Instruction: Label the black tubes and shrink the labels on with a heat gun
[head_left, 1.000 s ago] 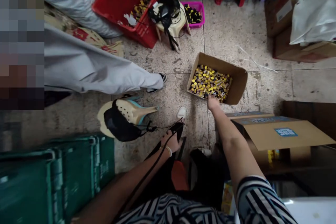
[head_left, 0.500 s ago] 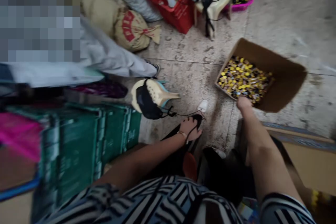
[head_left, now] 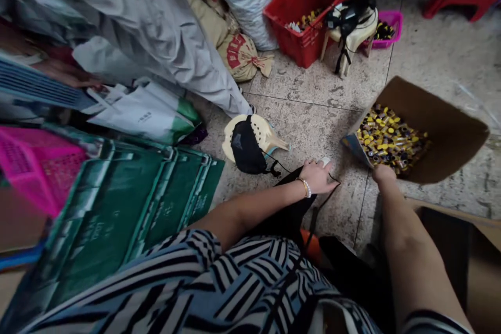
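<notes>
Head view: our left hand [head_left: 318,177] lies spread on black cloth [head_left: 291,193]; our right hand [head_left: 383,173], bunched, any pinch unclear, reaches a cardboard box [head_left: 446,135] of yellow-capped vials [head_left: 389,141].

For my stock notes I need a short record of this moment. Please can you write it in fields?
Left hand: open, above black fabric, beside a white shoe toe
Left wrist: bead bracelet
Right hand: at the rim of a cardboard box
Box contents: small yellow-capped cylinders
Rest: red crate, green crates, pink basket
</notes>
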The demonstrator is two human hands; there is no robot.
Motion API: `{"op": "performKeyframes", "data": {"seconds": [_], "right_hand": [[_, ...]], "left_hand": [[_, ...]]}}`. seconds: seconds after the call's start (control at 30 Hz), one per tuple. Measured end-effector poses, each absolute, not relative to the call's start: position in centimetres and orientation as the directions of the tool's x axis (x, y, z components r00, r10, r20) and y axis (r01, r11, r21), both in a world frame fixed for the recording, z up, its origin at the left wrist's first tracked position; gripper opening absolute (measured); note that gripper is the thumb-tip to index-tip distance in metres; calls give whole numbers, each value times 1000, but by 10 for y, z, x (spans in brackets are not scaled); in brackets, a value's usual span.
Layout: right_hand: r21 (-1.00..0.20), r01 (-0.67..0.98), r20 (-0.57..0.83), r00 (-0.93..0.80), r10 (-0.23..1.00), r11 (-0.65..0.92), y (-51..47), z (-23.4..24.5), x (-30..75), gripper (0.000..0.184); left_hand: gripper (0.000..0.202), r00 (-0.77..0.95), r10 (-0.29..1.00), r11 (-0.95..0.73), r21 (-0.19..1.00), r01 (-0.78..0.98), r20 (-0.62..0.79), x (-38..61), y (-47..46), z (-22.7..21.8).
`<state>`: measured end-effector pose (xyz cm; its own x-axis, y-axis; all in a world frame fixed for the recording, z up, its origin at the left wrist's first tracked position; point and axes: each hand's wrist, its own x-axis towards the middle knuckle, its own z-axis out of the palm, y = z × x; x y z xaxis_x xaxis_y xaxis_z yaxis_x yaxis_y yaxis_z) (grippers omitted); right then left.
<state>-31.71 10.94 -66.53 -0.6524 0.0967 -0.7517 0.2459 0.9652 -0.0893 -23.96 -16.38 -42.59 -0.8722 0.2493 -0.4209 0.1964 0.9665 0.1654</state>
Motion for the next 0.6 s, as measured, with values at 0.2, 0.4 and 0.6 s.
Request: {"op": "performKeyframes", "data": {"seconds": [0.2, 0.4, 0.6], "right_hand": [[-68, 195, -762, -644, 75, 978, 42, -606, -222, 37], [-191, 121, -582, -813, -13, 974, 25, -560, -139, 56], [-282, 179, -617, -786, -35, 943, 24, -556, -13, 47]], "left_hand": [[52, -935, 195, 924, 375, 75, -295, -242, -227, -407], [67, -907, 364, 744, 652, 146, -212, -229, -300, -380], [47, -964, -100, 751, 618, -235, -246, -201, -433, -365]]}}
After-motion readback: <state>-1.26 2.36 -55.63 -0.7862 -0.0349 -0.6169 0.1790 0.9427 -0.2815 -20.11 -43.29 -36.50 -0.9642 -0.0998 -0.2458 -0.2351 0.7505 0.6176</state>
